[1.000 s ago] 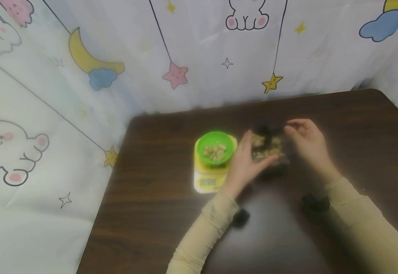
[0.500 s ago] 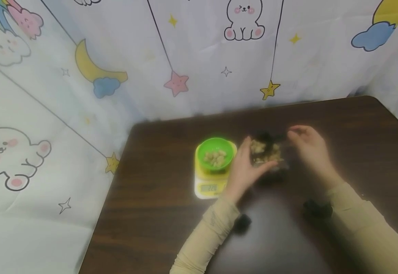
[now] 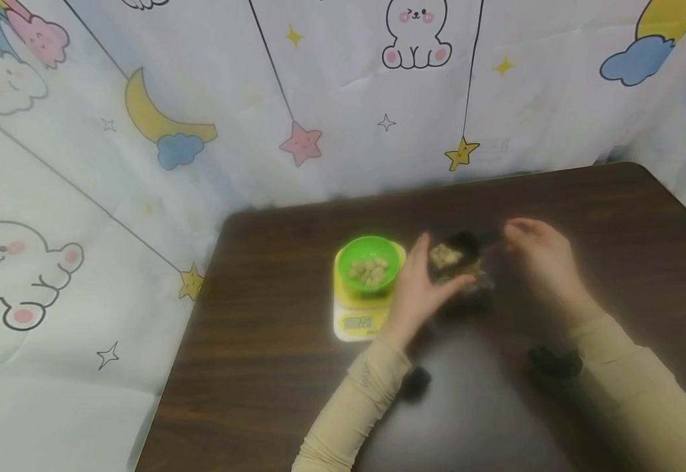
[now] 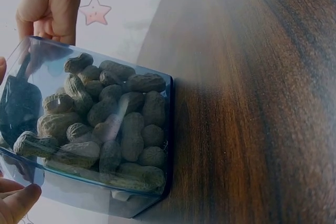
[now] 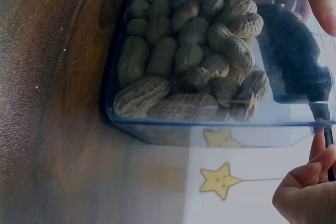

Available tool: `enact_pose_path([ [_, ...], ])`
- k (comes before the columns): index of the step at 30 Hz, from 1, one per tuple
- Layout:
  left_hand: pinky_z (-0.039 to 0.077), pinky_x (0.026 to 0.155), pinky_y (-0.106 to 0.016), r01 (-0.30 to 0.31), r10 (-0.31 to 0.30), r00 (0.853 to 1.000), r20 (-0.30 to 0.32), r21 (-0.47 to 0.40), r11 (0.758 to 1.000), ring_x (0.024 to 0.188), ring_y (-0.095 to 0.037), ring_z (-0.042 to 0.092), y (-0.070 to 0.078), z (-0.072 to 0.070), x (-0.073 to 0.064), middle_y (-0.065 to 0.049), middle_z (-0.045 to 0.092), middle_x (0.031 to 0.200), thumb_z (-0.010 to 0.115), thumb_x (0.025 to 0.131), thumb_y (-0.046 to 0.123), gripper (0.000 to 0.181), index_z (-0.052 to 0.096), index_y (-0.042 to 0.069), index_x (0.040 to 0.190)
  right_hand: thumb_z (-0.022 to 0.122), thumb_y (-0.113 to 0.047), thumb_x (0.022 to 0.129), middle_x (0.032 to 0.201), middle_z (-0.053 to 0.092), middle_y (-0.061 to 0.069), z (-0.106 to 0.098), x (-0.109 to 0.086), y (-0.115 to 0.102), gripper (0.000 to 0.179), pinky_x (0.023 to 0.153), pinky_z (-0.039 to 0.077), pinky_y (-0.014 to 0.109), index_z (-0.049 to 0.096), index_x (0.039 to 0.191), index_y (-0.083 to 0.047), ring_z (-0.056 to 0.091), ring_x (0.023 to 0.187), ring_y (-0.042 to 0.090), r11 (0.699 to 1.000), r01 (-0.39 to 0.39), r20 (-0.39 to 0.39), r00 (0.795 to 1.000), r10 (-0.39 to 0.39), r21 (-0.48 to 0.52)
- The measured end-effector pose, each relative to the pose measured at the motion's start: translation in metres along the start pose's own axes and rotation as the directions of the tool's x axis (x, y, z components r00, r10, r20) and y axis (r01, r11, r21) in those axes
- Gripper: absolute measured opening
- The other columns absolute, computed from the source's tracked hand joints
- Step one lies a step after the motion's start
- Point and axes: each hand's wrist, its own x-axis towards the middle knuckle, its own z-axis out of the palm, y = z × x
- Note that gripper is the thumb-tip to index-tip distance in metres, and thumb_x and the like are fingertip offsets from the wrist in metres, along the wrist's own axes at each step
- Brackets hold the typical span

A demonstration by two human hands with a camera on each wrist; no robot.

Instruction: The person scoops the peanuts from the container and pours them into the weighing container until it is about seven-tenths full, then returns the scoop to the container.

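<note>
A clear plastic container stands on the table with unshelled peanuts inside. My left hand grips the container, fingers and thumb spread round its sides; its thumb shows at the lower left in the left wrist view. My right hand holds the thin black handle of a scoop, at the container's right. The scoop's dark blade lies inside the container, over the peanuts. Left of my left hand, a green bowl with several peanuts sits on a yellow-and-white kitchen scale.
The dark wooden table carries all of this. A white curtain with cartoon prints hangs behind its far edge. Dark blurred shapes sit by both wrists in the head view.
My right hand has shifted slightly right with the scoop, and the dark blade now covers more of the peanuts on that side. The left hand keeps its grip; the bowl and scale stay put.
</note>
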Motion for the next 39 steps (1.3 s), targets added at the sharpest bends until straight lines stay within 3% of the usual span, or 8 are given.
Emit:
enact_pose_path([
  [6, 0.028, 0.116, -0.038, 0.015, -0.015, 1.0, 0.015, -0.023, 1.0, 0.142, -0.017, 0.027, 0.001, -0.003, 0.0, -0.001, 0.023, 0.155, 0.068, 0.068, 0.064, 0.106, 0.016, 0.022, 0.149, 0.065, -0.021, 0.087, 0.074, 0.065, -0.011, -0.004, -0.005, -0.004, 0.013, 0.063, 0.053, 0.014, 0.059, 0.099, -0.021, 0.059, 0.07, 0.003, 0.987, -0.078, 0.061, 0.996, 0.07, 0.142],
  [10, 0.028, 0.116, -0.037, 0.017, -0.016, 1.0, 0.013, -0.028, 0.999, 0.141, -0.016, 0.028, 0.001, -0.003, 0.001, 0.001, 0.024, 0.155, 0.069, 0.067, 0.064, 0.105, 0.016, 0.025, 0.149, 0.065, -0.016, 0.087, 0.075, 0.066, -0.008, -0.004, -0.006, -0.003, 0.009, 0.064, 0.053, 0.014, 0.063, 0.095, -0.02, 0.059, 0.07, 0.004, 0.964, -0.092, 0.089, 0.993, 0.071, 0.251],
  [18, 0.028, 0.116, -0.037, 0.014, -0.014, 1.0, 0.021, -0.028, 1.0, 0.141, -0.016, 0.028, 0.001, -0.004, 0.001, 0.003, 0.023, 0.155, 0.069, 0.067, 0.064, 0.105, 0.015, 0.026, 0.149, 0.064, -0.015, 0.088, 0.076, 0.066, -0.007, -0.008, -0.008, 0.0, 0.008, 0.066, 0.053, 0.013, 0.064, 0.094, -0.02, 0.059, 0.07, 0.004, 0.946, -0.096, 0.103, 0.992, 0.067, 0.308],
  [26, 0.029, 0.116, -0.037, 0.023, -0.023, 0.999, 0.028, -0.025, 0.999, 0.141, -0.016, 0.028, 0.0, -0.004, -0.001, 0.003, 0.023, 0.155, 0.069, 0.067, 0.065, 0.105, 0.015, 0.026, 0.149, 0.062, -0.007, 0.088, 0.078, 0.063, -0.004, -0.008, -0.014, 0.002, 0.009, 0.068, 0.054, 0.016, 0.064, 0.095, -0.011, 0.058, 0.07, 0.006, 0.857, -0.145, 0.129, 0.987, 0.093, 0.495],
  [39, 0.032, 0.114, -0.039, -0.011, 0.011, 1.0, -0.012, -0.007, 1.0, 0.138, -0.021, 0.034, -0.002, -0.001, 0.001, -0.006, 0.03, 0.153, 0.072, 0.068, 0.06, 0.103, 0.021, 0.021, 0.149, 0.06, -0.006, 0.089, 0.072, 0.061, -0.003, -0.006, -0.009, -0.004, 0.007, 0.066, 0.053, 0.017, 0.063, 0.095, -0.01, 0.058, 0.066, 0.007, 0.83, -0.122, 0.137, 0.989, 0.055, 0.544],
])
